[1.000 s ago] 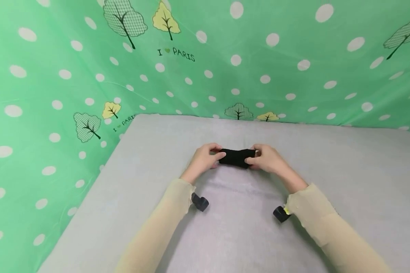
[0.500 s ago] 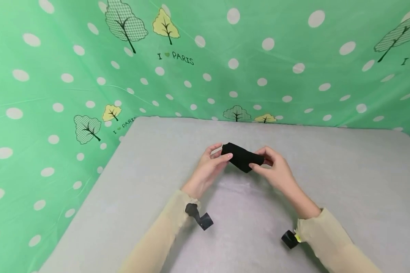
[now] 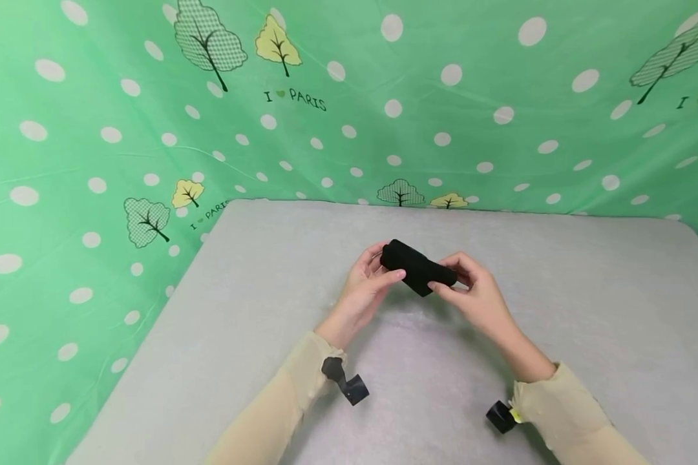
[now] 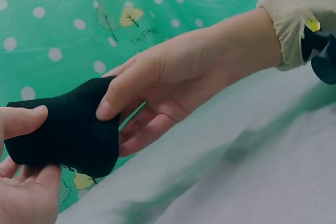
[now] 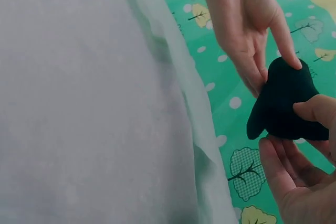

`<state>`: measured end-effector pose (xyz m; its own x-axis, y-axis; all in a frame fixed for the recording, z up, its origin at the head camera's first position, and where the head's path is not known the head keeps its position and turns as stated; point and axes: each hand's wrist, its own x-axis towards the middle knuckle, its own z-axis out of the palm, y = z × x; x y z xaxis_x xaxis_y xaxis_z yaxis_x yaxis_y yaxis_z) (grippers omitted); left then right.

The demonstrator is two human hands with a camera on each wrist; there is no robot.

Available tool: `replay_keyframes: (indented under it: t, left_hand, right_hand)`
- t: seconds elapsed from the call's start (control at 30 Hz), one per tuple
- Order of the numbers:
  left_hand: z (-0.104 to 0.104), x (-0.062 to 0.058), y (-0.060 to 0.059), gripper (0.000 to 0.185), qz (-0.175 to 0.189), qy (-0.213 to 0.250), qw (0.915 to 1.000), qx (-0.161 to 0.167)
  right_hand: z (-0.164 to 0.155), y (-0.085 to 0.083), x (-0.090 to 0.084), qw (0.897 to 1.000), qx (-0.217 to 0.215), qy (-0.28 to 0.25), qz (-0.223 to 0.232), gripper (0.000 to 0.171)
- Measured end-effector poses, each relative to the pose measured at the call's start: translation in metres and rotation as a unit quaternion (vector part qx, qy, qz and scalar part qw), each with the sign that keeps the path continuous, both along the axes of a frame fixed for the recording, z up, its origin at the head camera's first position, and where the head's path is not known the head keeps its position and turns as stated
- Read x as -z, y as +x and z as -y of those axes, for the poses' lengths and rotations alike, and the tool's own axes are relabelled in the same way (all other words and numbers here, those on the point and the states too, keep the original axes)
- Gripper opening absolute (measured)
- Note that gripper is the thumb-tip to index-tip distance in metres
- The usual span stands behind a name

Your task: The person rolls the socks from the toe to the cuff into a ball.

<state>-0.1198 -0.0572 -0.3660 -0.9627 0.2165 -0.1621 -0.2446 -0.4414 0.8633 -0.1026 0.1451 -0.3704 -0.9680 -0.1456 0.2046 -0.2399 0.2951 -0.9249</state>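
Black cloth [image 3: 412,266], folded into a compact bundle, sits between the fingers of both hands, slanting so that its end by the left fingers lies farther off than its end by the right ones. The left hand [image 3: 365,287] pinches it, thumb laid over the near face and the other fingers reaching round behind. The right hand [image 3: 479,294] pinches the opposite end, thumb on the face and fingers curled beyond, so each grip is only as wide as the cloth between. Just beside the right thumb tip a corner points downward; from the right wrist a small flap [image 5: 255,127] shows near those fingertips. By the left fingertips, from the left wrist, a whitish mark [image 4: 67,169] peeks from the lower edge, too small to read. Behind both sets of fingers run beige cuffs, the left sleeve [image 3: 279,400] and the right sleeve [image 3: 570,413], with a black left wrist camera [image 3: 356,389] and a right wrist camera [image 3: 501,417] on the inner sides, the latter beside a yellow tab [image 3: 516,415]. Around and below the fingers spreads a grey sheet [image 3: 279,271]; well beyond the fingertips hangs a green backdrop [image 3: 477,39] with white dots, a checked tree print [image 3: 401,192] and a yellow tree print [image 3: 449,201].
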Motion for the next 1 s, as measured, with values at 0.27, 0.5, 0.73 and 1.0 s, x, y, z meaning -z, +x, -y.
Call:
replay_keyframes:
  t: [0.27,0.5,0.73,1.0]
  left_hand:
    - [-0.002,-0.002,0.003,0.054,-0.022,0.033,0.9990,0.020]
    - [0.003,0.002,0.001,0.046,-0.054,0.016,0.9980,0.031]
    - [0.009,0.005,-0.001,0.045,-0.098,-0.024,0.9917,0.080]
    - [0.014,0.006,-0.003,0.049,-0.148,-0.073,0.9775,0.131]
  right_hand:
    - [0.001,0.003,0.004,0.997,0.007,0.066,-0.043,0.025]
    - [-0.002,0.005,0.004,0.997,-0.023,0.077,-0.019,0.039]
    - [-0.007,0.002,0.000,0.995,-0.078,0.057,-0.013,0.055]
    - [-0.008,0.001,-0.002,0.989,-0.121,0.090,-0.005,0.056]
